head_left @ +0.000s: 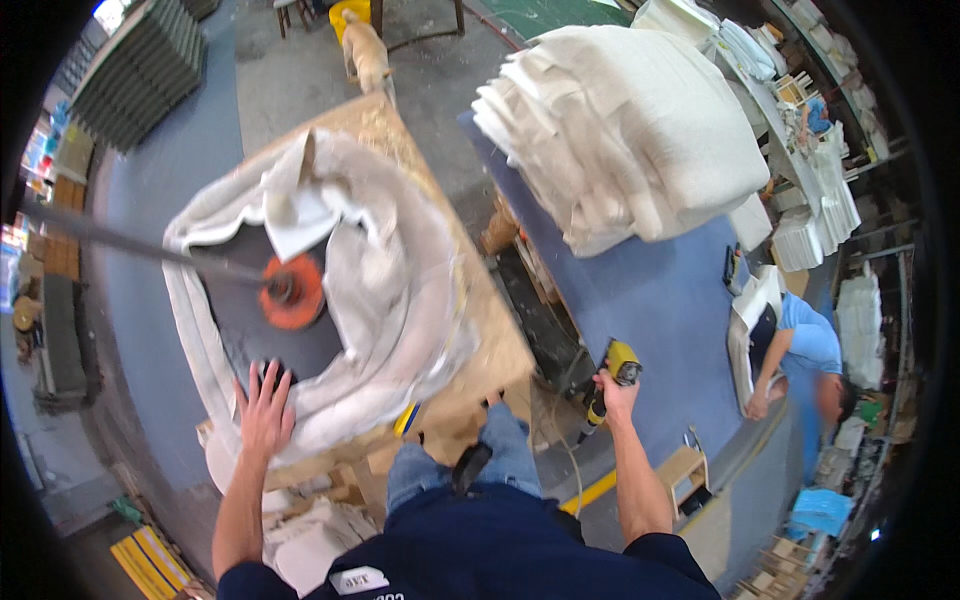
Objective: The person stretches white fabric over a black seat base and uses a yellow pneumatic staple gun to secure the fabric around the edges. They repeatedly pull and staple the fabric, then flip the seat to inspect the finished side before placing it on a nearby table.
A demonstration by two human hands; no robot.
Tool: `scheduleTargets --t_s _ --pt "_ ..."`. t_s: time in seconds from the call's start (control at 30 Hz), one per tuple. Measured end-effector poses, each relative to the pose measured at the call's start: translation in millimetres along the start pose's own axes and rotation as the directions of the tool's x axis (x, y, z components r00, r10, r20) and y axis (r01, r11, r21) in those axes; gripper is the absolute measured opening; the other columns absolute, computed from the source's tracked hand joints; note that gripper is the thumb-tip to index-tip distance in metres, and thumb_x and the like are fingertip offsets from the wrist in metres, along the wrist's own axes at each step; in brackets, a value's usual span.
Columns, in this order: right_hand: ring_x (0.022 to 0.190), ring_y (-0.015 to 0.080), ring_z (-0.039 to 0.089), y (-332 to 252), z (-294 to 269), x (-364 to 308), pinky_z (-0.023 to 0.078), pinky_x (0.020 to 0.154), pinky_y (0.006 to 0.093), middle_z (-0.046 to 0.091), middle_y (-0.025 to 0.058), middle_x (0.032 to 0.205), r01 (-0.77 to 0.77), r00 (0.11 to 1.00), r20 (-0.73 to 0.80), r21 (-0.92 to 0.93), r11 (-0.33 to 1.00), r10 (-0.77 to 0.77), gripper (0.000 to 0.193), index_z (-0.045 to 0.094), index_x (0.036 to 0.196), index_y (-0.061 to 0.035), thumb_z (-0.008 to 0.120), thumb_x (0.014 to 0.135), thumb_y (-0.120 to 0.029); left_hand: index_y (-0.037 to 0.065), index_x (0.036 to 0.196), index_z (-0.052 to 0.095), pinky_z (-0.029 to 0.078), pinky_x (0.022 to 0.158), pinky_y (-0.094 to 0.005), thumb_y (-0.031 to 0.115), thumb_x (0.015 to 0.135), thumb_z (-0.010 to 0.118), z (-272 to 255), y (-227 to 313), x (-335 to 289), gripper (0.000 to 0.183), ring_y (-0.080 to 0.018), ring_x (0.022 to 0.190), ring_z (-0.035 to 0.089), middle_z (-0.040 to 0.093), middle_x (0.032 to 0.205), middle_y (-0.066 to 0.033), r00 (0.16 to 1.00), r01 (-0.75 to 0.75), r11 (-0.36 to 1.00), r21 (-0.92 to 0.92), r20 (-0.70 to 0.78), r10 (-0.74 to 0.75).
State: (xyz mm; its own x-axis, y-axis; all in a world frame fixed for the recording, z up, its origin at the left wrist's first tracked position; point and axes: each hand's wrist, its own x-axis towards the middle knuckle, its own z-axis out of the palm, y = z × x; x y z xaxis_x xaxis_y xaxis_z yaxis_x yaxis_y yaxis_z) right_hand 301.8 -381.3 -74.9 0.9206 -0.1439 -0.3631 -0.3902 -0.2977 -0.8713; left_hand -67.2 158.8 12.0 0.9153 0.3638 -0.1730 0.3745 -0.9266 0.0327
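My left hand (266, 412) lies with its fingers stretched and spread across the pale fabric edge of a padded piece (400, 300). A small black thing shows beside and under its fingertips; I cannot make out what it is. The padded piece has off-white fabric bunched around a dark inner face (235, 290). An orange round disc (293, 292) at the end of a long rod (130, 237) sits over that dark face. In my right hand (617, 395) is a yellow and black power drill (623, 362), gripped over the blue tabletop's near edge, its tip pointing down left.
The wooden bench top (490, 340) carries the padded piece. A tall stack of off-white fabric (640, 130) lies on the blue table (650, 290). At its right side another person (805, 345) handles a pale piece. A dog (365, 55) stands beyond the bench.
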Motion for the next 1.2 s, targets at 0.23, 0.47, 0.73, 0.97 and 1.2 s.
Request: scheduleTargets --t_s 0.23,0.47,0.73,0.97,1.2 --pt "0.068 0.0225 0.062 133.7 22.8 245.1 0.053 0.065 0.0398 0.067 0.0106 0.091 -0.196 0.768 -0.49 0.433 0.88 0.412 0.031 0.063 0.108 0.0022 0.073 0.087 -0.019 0.004 0.155 0.034 0.004 0.119 -0.0678 0.023 0.089 0.056 -22.7 138.9 11.9 0.072 -0.045 0.153 0.015 0.023 0.166 -0.0191 0.88 0.472 0.871 -0.136 0.021 -0.474" --pt "0.114 0.0314 0.063 109.5 75.2 343.5 0.051 0.098 0.0391 0.061 0.0194 0.133 -0.093 0.785 -0.592 0.181 0.979 0.184 0.047 0.052 0.136 0.0041 0.064 0.095 -0.016 -0.002 0.16 0.01 0.01 0.118 -0.0679 0.029 0.096 0.05 7.2 198.3 14.4 0.081 -0.0476 0.152 0.014 0.019 0.166 -0.0236 0.498 0.78 0.414 -0.469 0.064 -0.865" --pt "0.14 0.0335 0.045 122.9 88.4 294.0 0.037 0.113 0.0384 0.043 0.0229 0.154 0.241 0.962 -0.111 -0.069 0.968 -0.248 0.065 0.032 0.155 0.0028 0.055 0.094 0.0 0.0 0.16 0.011 0.011 0.118 -0.0669 0.024 0.094 0.053 13.4 173.0 39.6 0.082 -0.0546 0.148 0.014 0.025 0.162 -0.0277 0.464 0.853 0.421 -0.308 0.078 -0.882" --pt "0.143 0.035 0.038 -74.2 140.9 33.8 0.031 0.118 0.044 0.039 0.0204 0.155 0.653 0.749 0.233 -0.101 0.75 -0.621 0.063 0.037 0.151 0.0037 0.051 0.09 0.001 -0.001 0.158 0.023 0.012 0.118 -0.0657 0.02 0.083 0.062 18.2 126.0 -5.7 0.087 -0.0542 0.148 0.014 0.031 0.157 -0.0292 0.588 0.764 0.599 -0.242 -0.122 -0.8" --pt "0.139 0.0447 0.041 -150.9 291.7 -94.9 0.025 0.119 0.0563 0.049 0.0253 0.145 0.925 0.299 0.487 0.062 0.374 -0.82 0.065 0.043 0.146 0.0047 0.057 0.087 -0.016 0.001 0.155 0.034 0.01 0.117 -0.0705 0.021 0.077 0.066 13.2 54.3 -31.1 0.086 -0.052 0.148 0.017 0.046 0.146 -0.0266 0.703 0.516 0.753 -0.408 -0.3 -0.644"
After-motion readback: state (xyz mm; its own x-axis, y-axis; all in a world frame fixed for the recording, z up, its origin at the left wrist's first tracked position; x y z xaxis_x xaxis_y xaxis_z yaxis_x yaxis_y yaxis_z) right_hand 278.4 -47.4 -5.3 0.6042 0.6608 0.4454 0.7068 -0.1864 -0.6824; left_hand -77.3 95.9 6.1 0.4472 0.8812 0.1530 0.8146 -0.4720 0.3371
